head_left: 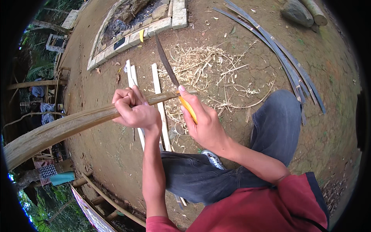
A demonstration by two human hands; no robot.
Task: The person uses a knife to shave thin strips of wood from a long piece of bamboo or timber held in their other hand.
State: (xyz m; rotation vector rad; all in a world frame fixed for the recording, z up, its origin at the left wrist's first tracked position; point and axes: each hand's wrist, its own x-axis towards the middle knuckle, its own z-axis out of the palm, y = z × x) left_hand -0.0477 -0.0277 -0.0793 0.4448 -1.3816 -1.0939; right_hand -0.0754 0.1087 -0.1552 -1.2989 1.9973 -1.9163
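A long, pale brown bamboo strip (73,125) runs from the far left edge toward the middle, tapering to its right end. My left hand (137,110) is closed around it near that end. In my right hand (206,123) is a knife (165,62) with a yellow handle and a long, dark, slightly curved blade pointing away from me. The base of the blade meets the strip close to its tip. My right thumb lies along the top of the handle, by the strip. Beyond both hands, curly wood shavings (201,62) are heaped on the ground.
White slats (156,79) lie under my hands. Long dark strips (284,58) are spread at the right, near my bent knee (284,112). A brick-edged fire pit (158,27) stands ahead, with a dark flat object (119,43) on its rim. A boulder (296,13) and log (313,12) sit far right.
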